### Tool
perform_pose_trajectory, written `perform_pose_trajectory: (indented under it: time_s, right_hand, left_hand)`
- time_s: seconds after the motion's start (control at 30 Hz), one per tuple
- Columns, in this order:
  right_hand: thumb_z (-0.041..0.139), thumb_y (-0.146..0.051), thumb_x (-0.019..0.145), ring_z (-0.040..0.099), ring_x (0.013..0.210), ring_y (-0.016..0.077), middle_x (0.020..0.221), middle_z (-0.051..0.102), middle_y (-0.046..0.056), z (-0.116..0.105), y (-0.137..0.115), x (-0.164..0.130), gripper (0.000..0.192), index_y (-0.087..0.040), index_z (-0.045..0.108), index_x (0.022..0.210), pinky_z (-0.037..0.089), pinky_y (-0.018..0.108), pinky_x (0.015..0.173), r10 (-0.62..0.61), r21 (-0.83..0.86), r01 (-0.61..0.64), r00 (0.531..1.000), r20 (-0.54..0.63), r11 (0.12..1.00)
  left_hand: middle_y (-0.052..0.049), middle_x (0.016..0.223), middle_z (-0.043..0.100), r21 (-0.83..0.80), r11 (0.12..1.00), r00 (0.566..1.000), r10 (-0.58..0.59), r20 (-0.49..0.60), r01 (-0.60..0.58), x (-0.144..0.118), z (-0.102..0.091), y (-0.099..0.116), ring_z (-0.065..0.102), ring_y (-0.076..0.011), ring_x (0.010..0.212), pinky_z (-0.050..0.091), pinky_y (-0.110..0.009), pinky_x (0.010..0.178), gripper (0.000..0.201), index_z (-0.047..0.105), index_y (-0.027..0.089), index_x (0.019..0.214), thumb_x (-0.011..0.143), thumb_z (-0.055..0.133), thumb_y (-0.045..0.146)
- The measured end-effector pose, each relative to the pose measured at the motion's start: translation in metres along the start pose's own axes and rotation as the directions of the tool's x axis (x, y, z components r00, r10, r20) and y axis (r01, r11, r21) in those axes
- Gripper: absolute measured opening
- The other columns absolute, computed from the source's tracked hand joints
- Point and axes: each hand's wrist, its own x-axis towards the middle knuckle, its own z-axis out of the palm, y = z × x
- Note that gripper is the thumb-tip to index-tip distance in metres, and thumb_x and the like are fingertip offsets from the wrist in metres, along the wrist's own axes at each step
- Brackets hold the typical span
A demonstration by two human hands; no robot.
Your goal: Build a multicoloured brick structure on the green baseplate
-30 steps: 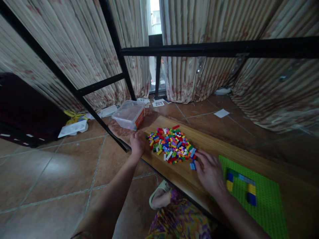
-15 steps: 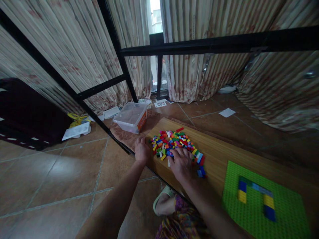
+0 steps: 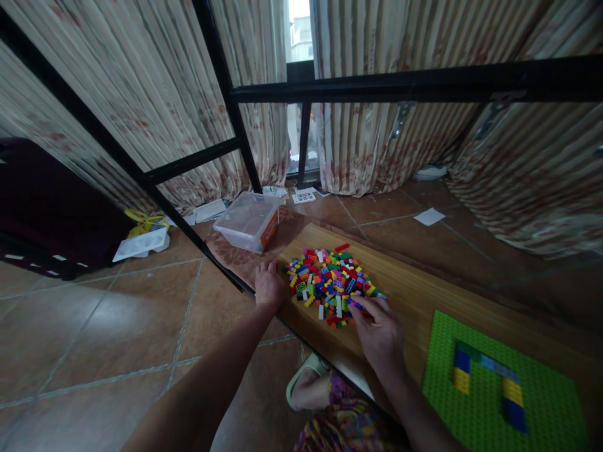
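Observation:
A heap of small coloured toy bricks (image 3: pixel 325 276) lies on a long wooden board (image 3: pixel 414 282). At the heap's near right side, my right hand (image 3: pixel 384 329) has its thumb and fingers drawn together around a small bluish toy brick (image 3: pixel 357 304), partly covered by the fingers. My left hand (image 3: pixel 269 285) rests on the board's left end beside the bricks, fingers laid out and holding nothing. Farther right lies a green baseplate (image 3: pixel 443 376), bearing an angular three-sided row of blue, yellow and dark green bricks (image 3: pixel 490 361).
A clear plastic box (image 3: pixel 247 220) with an orange label stands on a brown mat beyond the board's left end. Black metal bars (image 3: pixel 377 88) cross in front of patterned curtains. A dark suitcase (image 3: pixel 51 213) is at the left; papers (image 3: pixel 429 216) lie on the tiled floor.
My right hand has moved right and a little toward me, from lying over the bricks to a pinch at their edge, uncovering more of the heap. My left hand stays put.

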Motion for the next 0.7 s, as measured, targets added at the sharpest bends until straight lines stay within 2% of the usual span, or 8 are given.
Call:
perform_pose_trajectory:
  time_s: [0.13,0.3,0.7]
  right_hand:
    - [0.054,-0.036,0.09,0.06,0.083,0.0193,0.086,0.066,0.006,-0.0039,-0.0015,-0.0001,0.025,-0.021,0.072,0.098,0.048,0.032,0.076,0.011,-0.118,-0.01,1.0,0.014,0.993]
    - [0.048,-0.033,0.093,0.057,0.087,0.0214,0.088,0.065,0.008,-0.0037,-0.0057,-0.0028,0.026,-0.021,0.071,0.098,0.045,0.034,0.078,-0.047,-0.248,0.056,0.998,0.042,0.967]
    - [0.043,-0.036,0.096,0.056,0.085,0.0211,0.088,0.063,0.008,-0.0014,-0.0055,0.0015,0.031,-0.018,0.068,0.101,0.043,0.034,0.078,-0.048,-0.234,0.045,0.999,-0.007,0.971]
  left_hand:
    - [-0.013,0.11,0.061,-0.004,1.0,1.0,0.003,0.007,-0.003,0.0003,-0.0005,0.0005,0.051,-0.0286,0.107,0.042,-0.041,0.097,0.039,0.065,0.018,0.111,0.081,0.043,0.008]
    - [-0.012,0.11,0.062,-0.018,1.0,1.0,-0.022,0.018,0.022,0.0007,-0.0013,0.0013,0.052,-0.0286,0.106,0.042,-0.041,0.095,0.04,0.065,0.019,0.111,0.079,0.044,0.007]
    - [-0.013,0.11,0.061,0.0,1.0,0.999,-0.014,0.031,0.014,0.0008,-0.0034,0.0031,0.051,-0.0282,0.106,0.041,-0.04,0.096,0.038,0.065,0.017,0.109,0.079,0.044,0.007]
